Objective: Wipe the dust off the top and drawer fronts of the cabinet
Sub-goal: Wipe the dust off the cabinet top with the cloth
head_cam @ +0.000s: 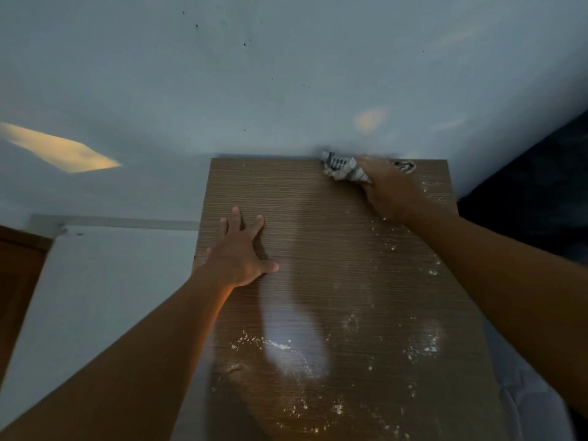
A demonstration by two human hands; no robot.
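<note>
Right hand (386,189) fingers grip the crumpled grey-white rag (342,168) at the brown wood-grain cabinet top's (318,237) back edge — left hand (240,256) splayed flat, empty. Drag overlapping strokes forward through the white dust (280,345).

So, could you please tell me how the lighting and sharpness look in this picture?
In the head view the room is dim and bluish; a warm patch of light falls on the wall; a pale glare streak washes out part of the cabinet top; the right hand and cloth are slightly motion-blurred, the left hand sharper; wide-angle distortion bends the edges.
</note>
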